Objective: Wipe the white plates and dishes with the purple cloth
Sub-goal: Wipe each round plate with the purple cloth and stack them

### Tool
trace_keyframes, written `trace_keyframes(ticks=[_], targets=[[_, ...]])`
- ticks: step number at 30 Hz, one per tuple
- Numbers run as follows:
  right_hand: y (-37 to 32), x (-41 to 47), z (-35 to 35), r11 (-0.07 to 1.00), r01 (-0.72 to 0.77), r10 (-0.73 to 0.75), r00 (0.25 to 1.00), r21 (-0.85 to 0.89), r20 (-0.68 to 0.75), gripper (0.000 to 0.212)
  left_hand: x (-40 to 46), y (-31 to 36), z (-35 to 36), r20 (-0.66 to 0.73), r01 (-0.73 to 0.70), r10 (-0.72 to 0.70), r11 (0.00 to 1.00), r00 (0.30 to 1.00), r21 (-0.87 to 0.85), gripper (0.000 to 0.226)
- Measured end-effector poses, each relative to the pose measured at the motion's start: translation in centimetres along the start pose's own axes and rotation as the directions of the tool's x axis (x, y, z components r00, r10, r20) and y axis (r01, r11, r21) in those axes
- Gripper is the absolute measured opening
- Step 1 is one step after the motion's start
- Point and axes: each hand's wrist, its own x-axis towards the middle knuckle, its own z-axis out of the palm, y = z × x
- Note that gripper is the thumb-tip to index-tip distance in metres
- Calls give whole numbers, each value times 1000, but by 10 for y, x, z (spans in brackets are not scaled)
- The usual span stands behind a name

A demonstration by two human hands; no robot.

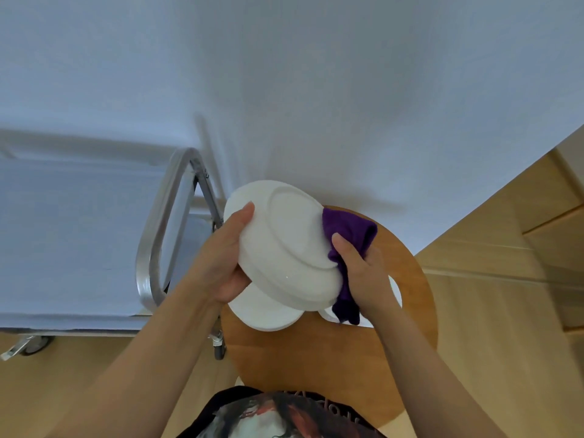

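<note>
A white oval dish [284, 245] is held up in the middle of the frame, tilted, with its underside turned to the camera. It is gripped at its left edge by the left hand [224, 257], with the thumb curled over the rim and the fingers hidden behind. The purple cloth [349, 235] is pinched at the dish's right edge by the right hand [363, 273], with the thumb on top and the fingers wrapped around the cloth. The cloth is pressed against the rim, so this dish seems to be in the middle of being wiped.

Below the dish, a white plate [268, 314] is seen on the round wooden stool [316, 368], and part of another white plate [395, 292] is seen behind the right hand. It cannot be told if these have been wiped yet, so more work is probably left.

The dish looks smooth, hard and shiny, with a raised oval ring on its bottom. The cloth looks soft, fuzzy and bunched up. The stool top is flat, brown wood. At the left, a shiny metal cart [164, 222] on small wheels is seen. A white cloth [316, 90] is spread over the upper part of the frame.
</note>
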Motion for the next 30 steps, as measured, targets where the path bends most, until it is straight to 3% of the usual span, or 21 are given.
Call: trace_keyframes(ticks=[5, 9, 13, 16, 18, 20, 23, 25, 30], targets=[[5, -18, 23, 999, 25, -31, 977, -27, -213, 35, 5, -20, 21, -113, -53, 58, 997, 992, 47, 22], [3, -25, 39, 999, 6, 7, 950, 40, -311, 14, 8, -37, 34, -128, -158, 181, 972, 975, 172, 11], [4, -32, 33, 999, -17, 23, 972, 28, -235, 8, 12, -39, 30, -90, -143, 193, 909, 977, 391, 12], [-8, -32, 14, 999, 39, -39, 994, -6, -101, 12, 11, -29, 17, -15, -133, 150, 914, 989, 382, 25], [-17, -14, 6, 997, 13, 2, 983, 78, -185, 13, 8, -24, 11, 30, -115, 111, 938, 993, 326, 34], [-27, 11, 8, 977, -102, 143, 965, 186, -220, 14, 5, -26, 11, 53, -80, 66, 941, 996, 330, 44], [-36, 26, 24, 973, -212, 215, 976, 87, -21, 23, 2, -34, 16, 101, -77, 39, 909, 994, 410, 48], [-35, 22, 31, 983, -179, 174, 979, 40, 107, 26, 2, -33, 16, 89, -107, 77, 911, 993, 397, 46], [-35, 9, 36, 997, -67, 55, 946, 26, 318, 13, 7, -26, 11, -13, -108, 117, 949, 993, 295, 37]])
